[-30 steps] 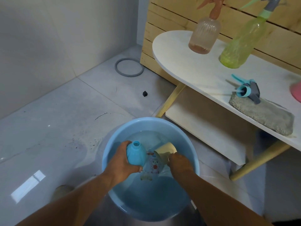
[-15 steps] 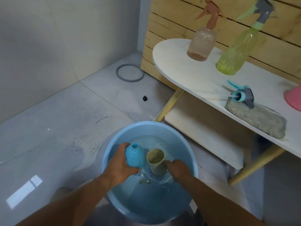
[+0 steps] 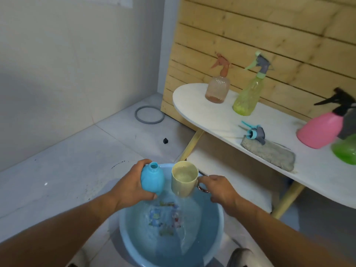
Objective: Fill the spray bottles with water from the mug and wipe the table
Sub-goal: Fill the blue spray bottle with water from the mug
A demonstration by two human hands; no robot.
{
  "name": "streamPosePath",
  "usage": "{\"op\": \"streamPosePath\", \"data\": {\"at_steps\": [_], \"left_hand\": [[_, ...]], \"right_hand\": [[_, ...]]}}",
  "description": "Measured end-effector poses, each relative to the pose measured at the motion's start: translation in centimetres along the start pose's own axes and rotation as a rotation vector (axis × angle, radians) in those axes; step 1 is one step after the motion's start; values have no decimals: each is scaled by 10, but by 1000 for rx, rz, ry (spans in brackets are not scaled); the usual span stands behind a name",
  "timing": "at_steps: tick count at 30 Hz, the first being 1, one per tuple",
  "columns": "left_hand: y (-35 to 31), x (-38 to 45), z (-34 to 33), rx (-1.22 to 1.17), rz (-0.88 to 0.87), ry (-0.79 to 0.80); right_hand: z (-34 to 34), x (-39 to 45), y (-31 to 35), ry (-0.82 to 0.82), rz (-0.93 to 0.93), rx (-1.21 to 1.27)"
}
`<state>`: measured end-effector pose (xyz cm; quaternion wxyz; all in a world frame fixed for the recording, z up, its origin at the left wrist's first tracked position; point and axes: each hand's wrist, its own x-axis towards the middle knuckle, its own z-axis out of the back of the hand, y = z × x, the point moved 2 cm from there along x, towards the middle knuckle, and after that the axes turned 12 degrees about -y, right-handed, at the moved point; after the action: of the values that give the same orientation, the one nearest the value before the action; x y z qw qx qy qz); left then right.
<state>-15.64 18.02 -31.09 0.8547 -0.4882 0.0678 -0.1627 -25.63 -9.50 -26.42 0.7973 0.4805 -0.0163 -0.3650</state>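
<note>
Filling step, first bottle by the look of it. Left hand has its fingers curled round the blue bottle, thumb under the base, neck open and uncapped, tilted a bit toward the mug. Right hand holds the yellow mug by its handle, fingers hooked round it, though I can't tell exactly how many go through the loop. Mug is full and dripping, just beside the bottle, rim about level with the bottle mouth, both held over the blue basin below my knuckles. I judge scooping is done and pouring not yet begun. Next move calls for tipping the mug lip over the narrow bottle mouth slowly, keeping the bottle steady; narrow neck, so spill into the basin is likely. Beyond my right fingers on the white table: the loose blue sprayer head on a grey cloth, plus peach bottle, yellow-green bottle, pink bottle and a green bottle at the edge. Wiping not started, I'd say.
</note>
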Motion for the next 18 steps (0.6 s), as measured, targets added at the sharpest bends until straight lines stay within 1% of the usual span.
{"op": "streamPosePath", "data": {"at_steps": [4,8,12,18], "left_hand": [[-36,9,21,87,-83,117],[-74,19,46,106,-132,184],[-110,23,72,75,-147,252],[-150,24,78,32,-200,299]], "right_hand": [[27,-20,41,49,71,31],[56,-44,87,-24,186,14],[84,-64,132,-100,276,22],[108,-72,167,-172,352,94]]}}
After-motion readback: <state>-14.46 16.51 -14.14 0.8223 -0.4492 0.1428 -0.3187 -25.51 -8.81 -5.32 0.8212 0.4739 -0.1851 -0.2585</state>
